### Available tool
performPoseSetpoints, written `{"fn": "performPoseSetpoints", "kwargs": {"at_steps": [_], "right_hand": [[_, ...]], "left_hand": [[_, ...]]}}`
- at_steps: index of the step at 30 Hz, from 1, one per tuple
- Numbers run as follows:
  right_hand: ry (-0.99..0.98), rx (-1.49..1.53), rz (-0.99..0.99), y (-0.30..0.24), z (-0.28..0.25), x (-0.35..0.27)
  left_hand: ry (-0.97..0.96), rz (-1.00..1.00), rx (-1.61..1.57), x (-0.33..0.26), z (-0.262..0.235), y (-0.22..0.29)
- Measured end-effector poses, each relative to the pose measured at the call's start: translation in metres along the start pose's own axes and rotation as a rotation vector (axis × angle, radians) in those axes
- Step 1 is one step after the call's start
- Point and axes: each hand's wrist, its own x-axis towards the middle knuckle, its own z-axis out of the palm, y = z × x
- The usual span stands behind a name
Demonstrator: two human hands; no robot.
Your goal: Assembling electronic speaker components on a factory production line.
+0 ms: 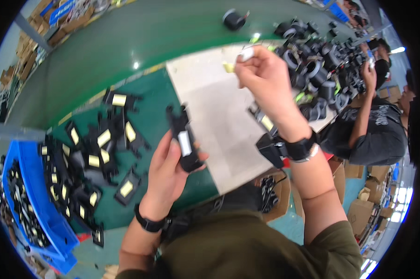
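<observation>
My left hand is closed around a black plastic bracket with a white strip on its face, held over the table's middle. Farther off, to the right, my right hand is raised in a pinch. A small pale-yellow strip shows at its fingertips, and something white covers one finger; blur hides the detail. Partly behind my right forearm lies another black part with a pale-yellow strip. On the left, several black brackets with pale-yellow strips are heaped on the green tabletop.
A pale board covers the table's middle. Black ring-shaped parts are piled at the right, and one round black part stands at the back. A blue bin of small parts is far left. A co-worker is at the right.
</observation>
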Motion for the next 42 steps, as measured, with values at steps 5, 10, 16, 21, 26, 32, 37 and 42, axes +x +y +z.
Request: {"fn": "performPoseSetpoints", "kwargs": {"at_steps": [5,10,16,21,26,32,37,42], "right_hand": [[-0.2,-0.814,-0.641,0.065,0.038,0.108],[-0.023,-0.955,-0.049,0.067,-0.028,0.195],[-0.244,-1.224,-0.066,0.111,-0.021,0.217],[-0.361,-1.244,-0.206,0.021,0.044,0.14],[-0.329,-1.127,-0.202,0.009,0.062,0.017],[-0.665,-0.794,0.02,-0.008,0.056,-0.043],[-0.301,-0.785,-0.251,0.01,-0.003,-0.011],[-0.562,-0.801,-0.051,0.031,0.017,-0.021]], "left_hand": [[0.088,-0.054,0.025,0.007,-0.016,-0.002],[0.122,-0.164,-0.119,0.007,-0.024,0.003],[0.112,-0.205,-0.112,0.018,-0.027,0.008],[0.181,-0.13,-0.042,0.016,-0.026,0.011],[0.109,0.199,-0.02,0.013,-0.022,0.011],[0.127,0.222,-0.075,0.0,-0.021,0.013],[-0.084,0.348,0.049,-0.03,-0.005,0.014],[0.004,0.179,0.268,-0.005,-0.011,0.003]]}}
